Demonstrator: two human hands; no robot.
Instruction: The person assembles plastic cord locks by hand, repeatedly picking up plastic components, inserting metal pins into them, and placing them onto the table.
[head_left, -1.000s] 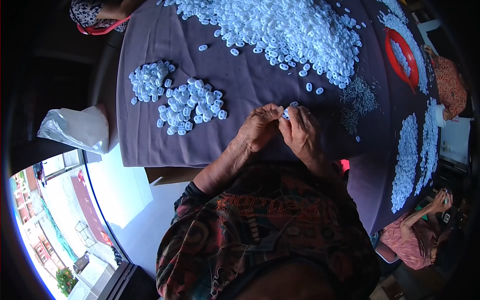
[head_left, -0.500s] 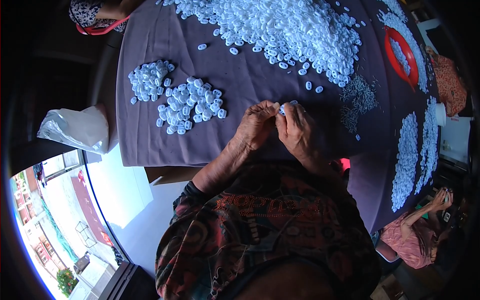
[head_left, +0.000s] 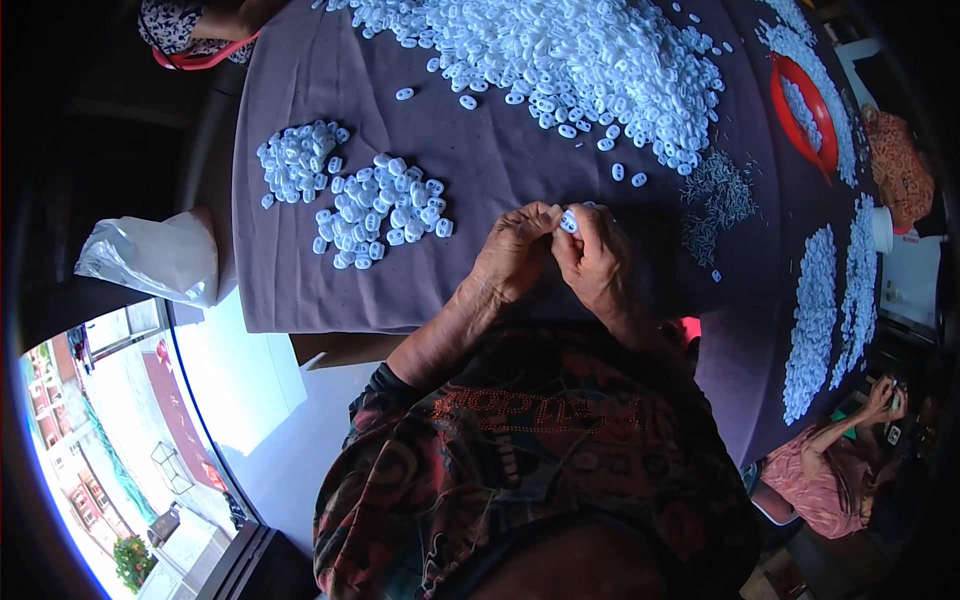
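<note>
My left hand point(head_left: 515, 252) and my right hand point(head_left: 597, 262) meet over the purple table point(head_left: 480, 170), fingertips pinched together on one small white plastic piece point(head_left: 569, 221). To the left of my hands lies a pile of the same white pieces point(head_left: 380, 210), with a smaller pile point(head_left: 298, 157) beyond it. A large heap of white pieces point(head_left: 560, 50) covers the far side of the table. A scatter of thin grey pins point(head_left: 718, 200) lies to the right of my hands.
A red bowl point(head_left: 800, 100) with white pieces stands at the far right. Long rows of white pieces point(head_left: 815, 320) run along the right edge. A white plastic bag point(head_left: 155, 255) lies off the table's left side. Another person point(head_left: 830, 470) sits at lower right.
Both hands have shifted slightly left and up while still working the white piece between the fingertips. The piles have not moved.
</note>
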